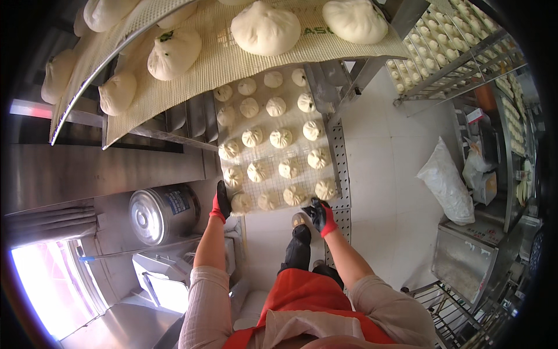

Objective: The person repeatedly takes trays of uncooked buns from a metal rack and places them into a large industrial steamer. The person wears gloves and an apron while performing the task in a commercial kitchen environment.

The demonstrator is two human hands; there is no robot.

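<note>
A mesh-lined tray of pleated, filled buns lies level before me in rows, its far part running under a higher shelf of the rack. My left hand, in a red and black work glove, grips the tray's left side by the near corner; its fingertips are partly hidden. At the near edge, towards the right corner, my right hand in a matching glove holds the tray with bent fingers. Larger in view, more buns rest on a mesh mat above.
Metal runners flank the tray. A lidded steel drum stands at left, near a bright window. Another rack of buns is at far right. A white sack leans by a metal cabinet. Perforated metal strips cross the floor.
</note>
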